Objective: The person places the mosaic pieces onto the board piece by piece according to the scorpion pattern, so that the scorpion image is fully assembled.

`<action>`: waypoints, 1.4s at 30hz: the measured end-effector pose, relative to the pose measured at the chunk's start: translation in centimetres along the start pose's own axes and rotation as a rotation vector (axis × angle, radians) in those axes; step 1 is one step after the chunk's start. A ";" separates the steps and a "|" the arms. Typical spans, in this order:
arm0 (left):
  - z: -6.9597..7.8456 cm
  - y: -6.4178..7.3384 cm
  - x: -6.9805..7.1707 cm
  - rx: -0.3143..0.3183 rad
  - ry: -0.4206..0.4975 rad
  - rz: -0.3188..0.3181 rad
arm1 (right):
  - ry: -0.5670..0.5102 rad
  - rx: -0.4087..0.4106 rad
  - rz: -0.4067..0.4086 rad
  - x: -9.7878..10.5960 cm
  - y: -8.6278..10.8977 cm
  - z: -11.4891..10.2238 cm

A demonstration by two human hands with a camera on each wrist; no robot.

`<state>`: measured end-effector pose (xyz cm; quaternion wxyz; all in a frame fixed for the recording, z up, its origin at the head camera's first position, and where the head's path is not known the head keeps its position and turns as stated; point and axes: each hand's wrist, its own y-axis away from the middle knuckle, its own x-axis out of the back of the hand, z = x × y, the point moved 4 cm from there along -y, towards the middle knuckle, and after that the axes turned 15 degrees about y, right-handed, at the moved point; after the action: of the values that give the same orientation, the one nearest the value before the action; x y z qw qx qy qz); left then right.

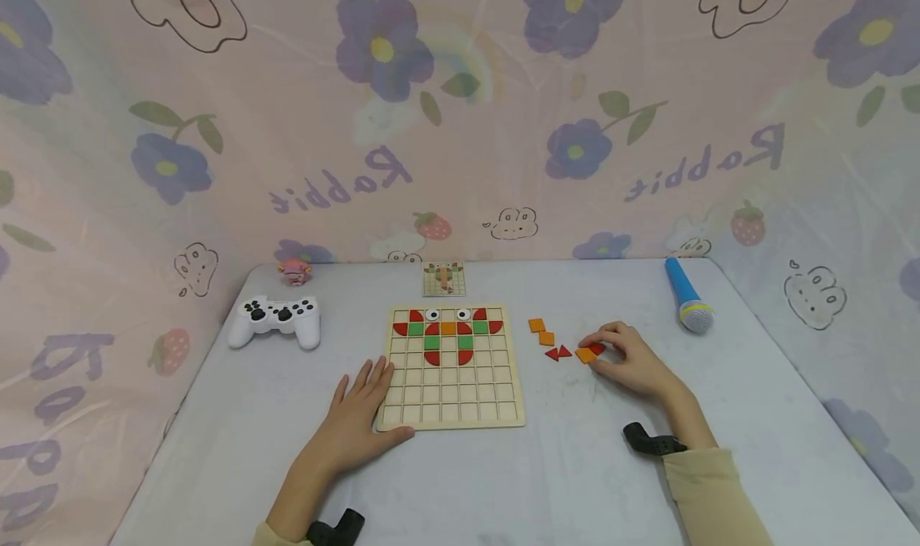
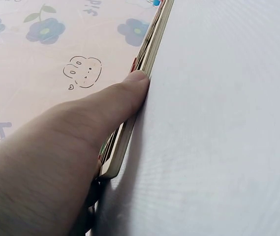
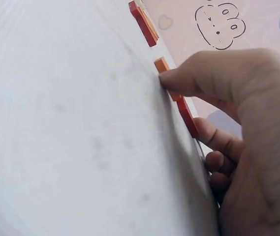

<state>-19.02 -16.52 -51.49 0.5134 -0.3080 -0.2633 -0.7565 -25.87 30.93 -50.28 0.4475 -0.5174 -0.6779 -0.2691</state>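
Note:
A pale wooden grid board (image 1: 449,410) lies mid-table, with red, green and orange pieces and two eye discs in its upper cells. My left hand (image 1: 352,426) rests at its lower left corner, fingers spread along the left side and thumb (image 2: 130,88) against the near edge. Right of the board, my right hand (image 1: 632,362) pinches an orange square tile (image 1: 585,355) between thumb and forefinger, at table level. A red piece (image 1: 597,347) lies beside that tile, partly hidden by the fingers. Two red triangles (image 1: 557,354) lie just left of them.
Two more orange squares (image 1: 537,325) lie near the board's right side. A pattern card (image 1: 444,278) is behind the board. At the left are a white game controller (image 1: 276,318) and a small pink figurine (image 1: 295,271); a blue microphone (image 1: 686,294) lies at the right.

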 end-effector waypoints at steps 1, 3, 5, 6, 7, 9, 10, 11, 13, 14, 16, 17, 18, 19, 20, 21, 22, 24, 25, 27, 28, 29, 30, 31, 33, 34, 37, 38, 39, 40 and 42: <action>0.0 0.0 0.0 0.000 0.000 0.000 | 0.001 -0.002 0.004 0.0 0.0 -0.1; 0.0 0.0 0.0 0.001 -0.001 0.000 | 0.009 0.000 0.008 0.1 0.1 -0.2; 0.0 0.0 0.0 0.002 0.000 0.000 | 0.018 -0.002 0.008 0.1 0.1 -0.3; 0.0 0.0 0.0 0.003 -0.001 -0.001 | 0.022 -0.004 0.007 0.0 0.0 -0.2; 0.0 0.0 0.0 0.003 -0.002 -0.001 | 0.026 -0.004 0.008 0.0 0.0 -0.2; 0.0 0.0 0.0 0.003 -0.003 -0.001 | 0.031 -0.006 0.010 -0.1 0.0 -0.1; 0.1 0.0 0.1 0.003 -0.003 -0.002 | 0.033 -0.006 0.011 -0.1 0.0 -0.1; 0.1 0.0 0.1 0.004 -0.004 -0.004 | 0.033 -0.005 0.013 -0.1 -0.1 -0.1; 0.1 0.0 0.1 0.004 -0.003 -0.007 | 0.035 -0.001 0.020 -0.2 -0.1 0.0; 0.1 0.0 0.1 0.005 -0.003 -0.008 | 0.036 0.001 0.024 -0.2 -0.1 0.0; 0.0 0.0 0.2 0.005 -0.002 -0.009 | 0.042 0.006 0.035 -0.3 -0.2 0.1; 0.1 0.0 0.3 0.003 -0.001 -0.008 | 0.044 0.005 0.040 -0.3 -0.2 0.2; 0.1 0.0 0.3 0.002 0.001 -0.007 | 0.046 0.006 0.046 -0.3 -0.3 0.3; 0.1 0.0 0.3 0.001 0.001 -0.004 | 0.048 0.006 0.051 -0.3 -0.3 0.3; 0.1 0.0 0.4 -0.001 0.002 -0.001 | 0.047 0.003 0.055 -0.2 -0.3 0.3; 0.1 -0.1 0.4 -0.002 0.000 0.002 | 0.048 0.001 0.058 -0.2 -0.4 0.4; 0.1 -0.1 0.4 -0.003 -0.001 0.005 | 0.048 0.000 0.061 -0.2 -0.4 0.5; 0.1 -0.1 0.4 -0.005 0.008 0.006 | 0.044 -0.005 0.067 -0.1 -0.4 0.5; 0.1 -0.1 0.3 -0.005 0.009 0.004 | 0.043 -0.010 0.069 -0.1 -0.3 0.6; 0.1 0.0 0.1 0.001 0.011 -0.004 | 0.041 -0.018 0.073 -0.2 -0.2 0.6; 0.2 -0.1 0.1 0.003 0.015 -0.005 | 0.039 -0.023 0.077 -0.1 -0.1 0.6; 0.2 -0.1 0.0 0.004 0.019 -0.005 | 0.037 -0.029 0.077 0.0 -0.1 0.7; 0.2 -0.1 0.0 0.006 0.018 -0.005 | 0.034 -0.032 0.074 0.0 0.0 0.7; 0.2 0.0 0.0 0.007 0.014 -0.004 | 0.031 -0.036 0.073 0.0 0.0 0.7; 0.2 0.1 0.0 0.009 0.012 0.000 | 0.022 -0.050 0.067 -0.1 0.1 0.7; 0.2 0.1 0.0 0.007 0.013 0.001 | 0.018 -0.058 0.064 -0.2 0.3 0.8; 0.2 0.3 0.0 0.007 0.012 0.003 | 0.008 -0.074 0.070 -0.4 0.4 0.8; 0.2 0.3 0.0 0.007 0.010 0.004 | 0.006 -0.074 0.075 -0.3 0.4 0.8; 0.2 0.3 0.0 0.006 0.008 0.005 | 0.006 -0.076 0.081 -0.3 0.4 0.7; 0.2 0.3 0.0 0.005 0.008 0.007 | 0.003 -0.078 0.089 -0.2 0.4 0.7; 0.3 0.3 0.1 0.004 0.007 0.009 | -0.003 -0.078 0.094 -0.1 0.3 0.7</action>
<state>-18.71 -16.43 -51.18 0.5181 -0.3054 -0.2614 -0.7550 -25.81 31.54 -50.71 0.4382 -0.5661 -0.6426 -0.2731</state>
